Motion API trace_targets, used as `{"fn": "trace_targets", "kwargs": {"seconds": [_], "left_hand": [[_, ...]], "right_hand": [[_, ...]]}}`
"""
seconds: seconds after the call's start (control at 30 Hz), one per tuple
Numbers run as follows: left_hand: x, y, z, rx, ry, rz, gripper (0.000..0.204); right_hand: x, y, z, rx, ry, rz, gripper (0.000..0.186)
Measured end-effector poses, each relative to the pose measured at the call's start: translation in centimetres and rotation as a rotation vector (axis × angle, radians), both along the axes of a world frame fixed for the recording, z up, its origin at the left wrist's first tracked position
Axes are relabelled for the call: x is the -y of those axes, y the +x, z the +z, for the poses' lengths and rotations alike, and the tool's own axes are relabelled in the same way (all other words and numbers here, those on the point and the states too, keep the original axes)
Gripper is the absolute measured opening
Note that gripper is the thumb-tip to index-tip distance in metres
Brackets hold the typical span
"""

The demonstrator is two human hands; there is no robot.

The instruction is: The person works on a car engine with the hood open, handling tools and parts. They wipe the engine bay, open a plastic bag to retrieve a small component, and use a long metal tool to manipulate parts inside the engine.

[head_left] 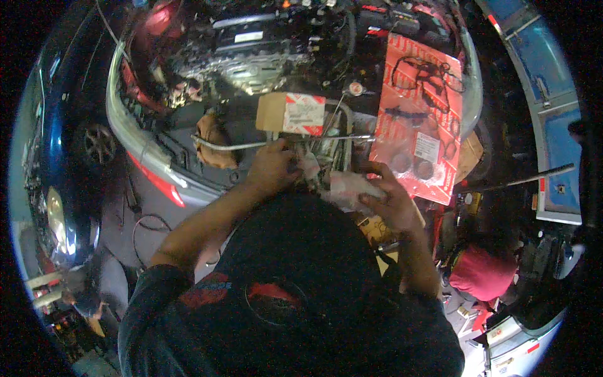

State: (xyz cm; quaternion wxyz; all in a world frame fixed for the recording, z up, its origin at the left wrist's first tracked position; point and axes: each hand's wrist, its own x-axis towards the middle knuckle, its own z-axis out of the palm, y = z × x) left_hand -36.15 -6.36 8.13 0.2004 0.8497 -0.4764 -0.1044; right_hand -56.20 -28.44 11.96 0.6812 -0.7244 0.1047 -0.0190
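My right hand (394, 196) grips a whitish, wrapped packet (353, 190), thumb and fingers closed on its right end. My left hand (273, 166) is closed beside it, its fingertips at a pale piece of wrapping (309, 166); what lies between them is too dim to make out. Just beyond both hands, a long metal rod (245, 146) runs across the front of an engine bay. Behind the rod lies a small cardboard box (304, 114) with a red and white label and a raised brown flap. To the right is a red, clear-covered gasket set (418, 135).
The engine (251, 66) fills the far middle, inside the car's curved front bodywork (116, 100). A brown cloth or paper (215, 143) sits at the left. A dark blue car (50, 144) stands further left. A person in red (483, 271) is low at the right, near a blue panel (559, 157).
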Motion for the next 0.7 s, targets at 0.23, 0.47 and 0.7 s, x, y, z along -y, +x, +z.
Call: {"fn": "trace_targets", "kwargs": {"seconds": [0.23,0.47,0.7], "left_hand": [[0.0,-0.1,4.2,-0.843,-0.305,-0.163,0.033],[-0.9,11.4,-0.7,0.143,-0.375,0.336,0.049],[5.8,12.6,5.7,0.098,-0.014,-0.006,0.034]], "right_hand": [[-4.0,4.3,0.2,-0.166,0.117,-0.029,0.051],[-0.3,6.6,1.4,0.141,-0.242,-0.312,0.056],[1.3,8.3,5.2,0.396,-0.244,-0.672,0.041]]}}
